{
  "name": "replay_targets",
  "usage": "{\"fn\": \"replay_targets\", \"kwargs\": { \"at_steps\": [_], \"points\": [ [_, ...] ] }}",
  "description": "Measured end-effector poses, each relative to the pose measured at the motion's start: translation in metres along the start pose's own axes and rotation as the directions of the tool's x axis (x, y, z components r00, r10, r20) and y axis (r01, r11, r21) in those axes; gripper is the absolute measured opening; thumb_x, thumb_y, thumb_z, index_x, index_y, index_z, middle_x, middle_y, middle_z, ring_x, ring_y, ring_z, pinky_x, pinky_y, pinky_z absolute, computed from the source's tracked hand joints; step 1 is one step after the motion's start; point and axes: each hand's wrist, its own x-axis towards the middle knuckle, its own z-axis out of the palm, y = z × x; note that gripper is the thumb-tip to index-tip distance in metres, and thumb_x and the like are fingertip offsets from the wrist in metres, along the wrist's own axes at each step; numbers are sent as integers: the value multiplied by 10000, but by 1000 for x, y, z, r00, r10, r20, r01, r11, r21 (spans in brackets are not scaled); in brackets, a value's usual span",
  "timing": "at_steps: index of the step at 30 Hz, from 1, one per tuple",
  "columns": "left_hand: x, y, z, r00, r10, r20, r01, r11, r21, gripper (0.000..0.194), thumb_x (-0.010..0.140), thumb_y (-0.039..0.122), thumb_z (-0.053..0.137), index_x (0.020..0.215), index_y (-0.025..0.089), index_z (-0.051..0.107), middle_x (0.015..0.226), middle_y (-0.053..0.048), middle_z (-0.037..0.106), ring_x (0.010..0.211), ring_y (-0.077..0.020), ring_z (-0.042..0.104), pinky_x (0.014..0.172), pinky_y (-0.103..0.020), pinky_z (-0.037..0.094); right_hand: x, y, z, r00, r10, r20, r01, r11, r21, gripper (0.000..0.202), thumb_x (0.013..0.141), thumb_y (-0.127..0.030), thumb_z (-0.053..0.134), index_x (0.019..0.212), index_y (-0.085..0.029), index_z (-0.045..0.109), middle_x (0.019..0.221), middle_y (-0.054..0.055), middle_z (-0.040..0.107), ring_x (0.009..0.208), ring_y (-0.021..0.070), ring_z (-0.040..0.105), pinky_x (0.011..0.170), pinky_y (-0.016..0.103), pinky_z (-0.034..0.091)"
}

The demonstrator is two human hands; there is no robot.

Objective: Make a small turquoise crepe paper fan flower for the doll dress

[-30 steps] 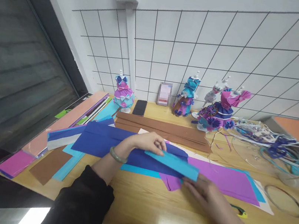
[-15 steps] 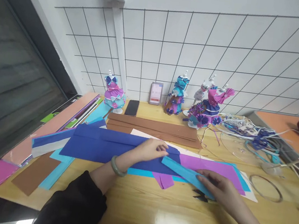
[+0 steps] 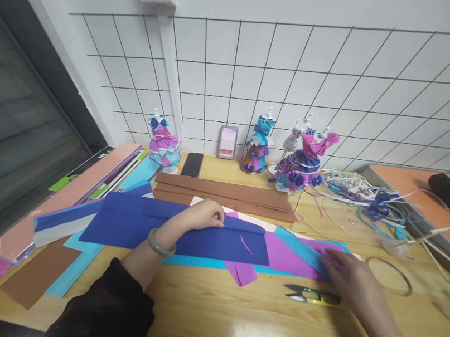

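A long dark blue paper sheet (image 3: 213, 245) lies across the table with a fold along its upper part. My left hand (image 3: 203, 216) rests on it, fingers closed at the fold. On the right, my right hand (image 3: 347, 274) grips one end of a light blue paper strip (image 3: 300, 246), which slants over a purple sheet (image 3: 279, 255). A thin purple sliver (image 3: 246, 244) shows on the dark blue sheet. Below my right hand, thread snips (image 3: 311, 295) with dark blades lie on the wood, their right end close to my wrist.
Brown paper strips (image 3: 225, 195) lie behind the sheets. Small dressed figures (image 3: 164, 145) stand along the wall, with a phone (image 3: 192, 165) among them. Tangled cords (image 3: 357, 191) and a hoop (image 3: 390, 276) are at right; folded coloured papers (image 3: 77, 197) are stacked at left.
My right hand has carried the light blue strip right, off the dark blue sheet and onto the purple one, uncovering the snips. My left hand has shifted left, its fingers now closed lower.
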Motion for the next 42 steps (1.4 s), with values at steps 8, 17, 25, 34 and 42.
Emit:
{"fn": "replay_targets", "kwargs": {
  "at_steps": [8, 17, 25, 34, 42],
  "points": [
    [-2, -17, 1, 987, -126, -102, 137, 984, 110, 527, 707, 584, 485, 1005, 165, 597, 993, -98, 606, 946, -232, 524, 792, -288, 354, 13, -48, 1, 968, -251, -10, 251, 967, 39, 321, 816, -398, 431, 978, -188, 613, 968, 114, 635, 910, 272, 569, 783, 415, 429],
    [-16, 2, -16, 986, -11, 166, 12, 1000, -8, 465, 650, 614, 522, 790, 190, 653, 700, -15, 621, 635, -139, 539, 531, -219, 331, 21, -95, 8, 954, -283, 103, 247, 931, 270, 307, 844, -331, 411, 1039, -158, 573, 1014, 124, 635, 934, 249, 577, 818, 421, 446],
    [-15, 5, -5, 951, -76, 300, 91, 995, -34, 362, 714, 506, 509, 800, 178, 634, 625, -14, 612, 537, -123, 531, 519, -223, 352, 31, -115, 15, 936, -319, 147, 262, 914, 309, 324, 871, -292, 363, 1046, -125, 579, 1021, 131, 637, 944, 234, 575, 832, 385, 433],
    [-5, -11, 0, 991, -131, -35, 135, 978, 157, 171, 694, 287, 570, 832, 195, 615, 818, -26, 640, 769, -166, 571, 624, -235, 363, 51, -123, 35, 895, -413, 166, 380, 903, 200, 240, 803, -225, 490, 991, -162, 627, 949, 100, 660, 922, 236, 553, 816, 346, 404],
    [0, -26, 14, 989, -144, 42, 136, 979, 150, 355, 558, 299, 690, 894, 222, 602, 817, -7, 619, 804, -182, 557, 642, -234, 367, 54, -135, 26, 873, -437, 218, 413, 899, 148, 235, 795, -187, 495, 980, -167, 639, 886, 98, 647, 888, 220, 535, 794, 318, 379]
  ]
}}
